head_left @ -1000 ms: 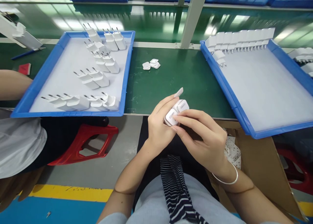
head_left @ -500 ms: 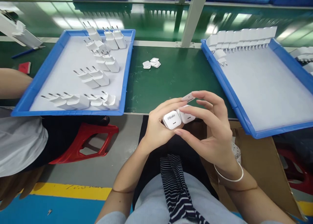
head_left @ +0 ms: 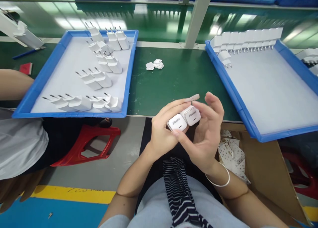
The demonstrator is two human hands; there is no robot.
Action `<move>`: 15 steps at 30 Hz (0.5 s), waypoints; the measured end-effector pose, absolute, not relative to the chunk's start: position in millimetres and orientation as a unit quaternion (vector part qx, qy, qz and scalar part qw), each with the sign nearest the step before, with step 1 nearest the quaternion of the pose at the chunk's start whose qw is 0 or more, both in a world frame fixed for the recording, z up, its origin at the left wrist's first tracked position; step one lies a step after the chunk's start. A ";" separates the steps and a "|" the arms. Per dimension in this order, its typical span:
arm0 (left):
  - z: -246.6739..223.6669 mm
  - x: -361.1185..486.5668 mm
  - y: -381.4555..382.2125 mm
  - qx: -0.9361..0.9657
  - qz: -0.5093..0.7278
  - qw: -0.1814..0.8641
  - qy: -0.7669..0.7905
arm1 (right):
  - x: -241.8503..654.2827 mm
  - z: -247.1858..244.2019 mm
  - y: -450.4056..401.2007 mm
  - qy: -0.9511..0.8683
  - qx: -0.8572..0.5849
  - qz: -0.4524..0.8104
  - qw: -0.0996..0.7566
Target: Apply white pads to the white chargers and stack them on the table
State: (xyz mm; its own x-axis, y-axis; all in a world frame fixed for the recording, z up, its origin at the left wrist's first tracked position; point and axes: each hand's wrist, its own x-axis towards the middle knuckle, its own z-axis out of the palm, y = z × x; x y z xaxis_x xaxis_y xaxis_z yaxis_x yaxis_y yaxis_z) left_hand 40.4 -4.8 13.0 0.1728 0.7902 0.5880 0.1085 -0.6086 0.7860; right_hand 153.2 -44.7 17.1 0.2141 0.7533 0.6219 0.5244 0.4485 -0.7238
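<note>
Two white chargers marked "Fibaks" lie side by side in my left hand (head_left: 162, 130), the left charger (head_left: 177, 122) and the right charger (head_left: 192, 115), with their printed faces up. A thin white cap (head_left: 193, 98) sticks out from the fingertips of my left hand. My right hand (head_left: 206, 132) curves around the right side of the chargers, thumb and a finger touching them, other fingers raised. Several small white caps (head_left: 154, 65) rest on the green table (head_left: 174, 79).
A blue tray (head_left: 128, 85) with upright white plugs is at the left, another blue tray (head_left: 236, 98) with a row of chargers at the right. An open cardboard box (head_left: 268, 168) sits below right. A person's arm (head_left: 15, 84) and a red stool (head_left: 86, 148) are at the left.
My right hand has moved left and down, off the thin cap and around the right charger. That charger's printed face now shows fully.
</note>
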 end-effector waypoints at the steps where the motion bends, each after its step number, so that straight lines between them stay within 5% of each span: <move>1: 12.7 41.2 -5.2 0.697 0.565 0.299 0.325 | 150.6 13.5 -44.2 -0.606 -0.512 0.110 0.599; 15: 6.9 43.2 -5.7 0.682 0.592 0.279 0.325 | 135.8 7.1 -47.6 -0.461 -0.408 0.428 0.662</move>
State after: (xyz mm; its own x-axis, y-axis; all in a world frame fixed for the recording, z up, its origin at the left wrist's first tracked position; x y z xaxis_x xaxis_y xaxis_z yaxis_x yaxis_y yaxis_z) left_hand 43.2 -5.7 6.9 0.0874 0.7745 0.6265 0.1125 -0.6325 0.7663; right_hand 135.8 -47.6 7.1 0.2084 0.9427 0.2605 -0.1906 0.3004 -0.9346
